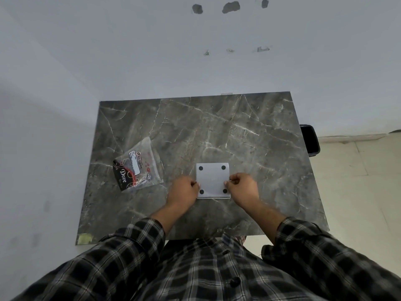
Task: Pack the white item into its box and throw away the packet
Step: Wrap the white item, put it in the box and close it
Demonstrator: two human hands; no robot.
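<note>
A flat white square box with a black dot near each corner lies on the dark marble table. My left hand pinches its left edge and my right hand pinches its right edge. Whether the white item is inside the box cannot be seen. A clear plastic packet with black and red print and the word "Dove" lies flat on the table to the left of the box, apart from both hands.
A black bin stands on the floor just past the table's right edge. A pale wall runs behind the table and along its left. A yellowish tape patch marks the table's near left corner.
</note>
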